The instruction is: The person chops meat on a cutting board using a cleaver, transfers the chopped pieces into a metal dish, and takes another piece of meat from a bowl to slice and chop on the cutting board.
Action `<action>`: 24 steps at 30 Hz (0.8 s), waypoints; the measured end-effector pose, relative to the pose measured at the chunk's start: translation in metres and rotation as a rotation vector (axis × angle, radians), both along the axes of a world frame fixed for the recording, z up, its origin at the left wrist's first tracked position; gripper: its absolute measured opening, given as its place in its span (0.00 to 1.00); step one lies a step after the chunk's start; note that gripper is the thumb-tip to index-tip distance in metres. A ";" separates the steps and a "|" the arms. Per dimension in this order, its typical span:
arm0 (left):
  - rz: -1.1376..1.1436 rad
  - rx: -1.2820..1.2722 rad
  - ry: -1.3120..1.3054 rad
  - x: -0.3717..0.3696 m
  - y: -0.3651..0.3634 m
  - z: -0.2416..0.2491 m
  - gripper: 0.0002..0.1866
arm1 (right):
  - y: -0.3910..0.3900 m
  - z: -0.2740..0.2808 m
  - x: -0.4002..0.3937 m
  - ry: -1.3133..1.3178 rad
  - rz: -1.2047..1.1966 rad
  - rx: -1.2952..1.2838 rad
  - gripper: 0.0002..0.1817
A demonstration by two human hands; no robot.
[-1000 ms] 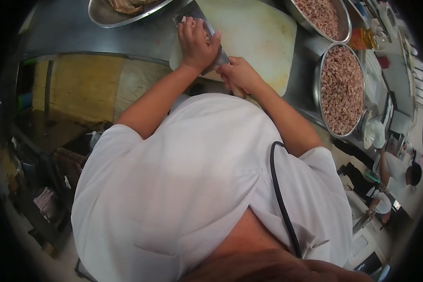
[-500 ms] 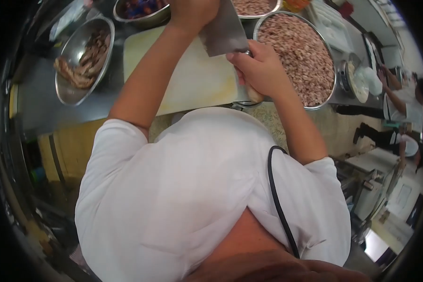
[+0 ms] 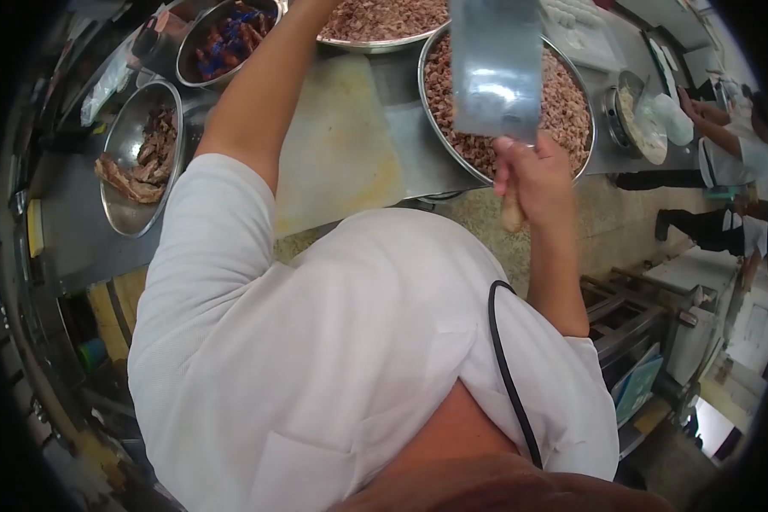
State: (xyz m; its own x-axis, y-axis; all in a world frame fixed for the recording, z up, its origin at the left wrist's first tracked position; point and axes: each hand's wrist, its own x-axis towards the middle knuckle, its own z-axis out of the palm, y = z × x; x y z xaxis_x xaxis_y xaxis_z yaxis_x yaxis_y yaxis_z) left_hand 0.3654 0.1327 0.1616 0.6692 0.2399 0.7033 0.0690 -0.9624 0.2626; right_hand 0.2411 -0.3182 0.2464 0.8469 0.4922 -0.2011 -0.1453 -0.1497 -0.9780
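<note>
My right hand [image 3: 538,179] is closed round the wooden handle of a cleaver [image 3: 497,72]. The broad, shiny blade is raised and covers part of a big metal bowl [image 3: 424,94] heaped with chopped meat [image 3: 570,111]. A cutting board [image 3: 337,145], pale with yellowish stains, lies between my arms. My left forearm reaches over the board's left side toward the top edge, and the hand itself is cut off there. Near where it leaves the view stands another metal bowl [image 3: 380,48] of chopped meat [image 3: 384,19].
On the left of the metal counter [image 3: 68,209] sit an oval bowl [image 3: 111,218] with meat pieces and a bowl [image 3: 183,64] with reddish pieces and something blue. A white tray [image 3: 584,38] is at upper right. Two people [image 3: 730,162] work far right.
The cleaver has moved from above the cutting board rightward, over the big meat bowl, its blade now upright. My left hand has gone up out of view. The camera view has shifted.
</note>
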 end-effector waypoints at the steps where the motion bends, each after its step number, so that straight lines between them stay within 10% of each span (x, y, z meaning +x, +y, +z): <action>1: 0.009 0.001 0.001 -0.013 0.004 -0.016 0.16 | 0.006 -0.004 -0.006 -0.008 0.062 -0.003 0.07; 3: 0.140 0.020 0.362 -0.049 0.006 -0.030 0.17 | 0.019 -0.015 -0.014 -0.014 0.130 0.000 0.07; 14: 0.242 -0.685 0.077 -0.312 -0.053 -0.077 0.16 | 0.114 -0.073 -0.050 -0.380 0.561 -0.478 0.20; 24: 0.565 -0.344 -0.011 -0.478 0.053 -0.036 0.17 | 0.184 -0.121 -0.090 -0.621 0.801 -0.763 0.16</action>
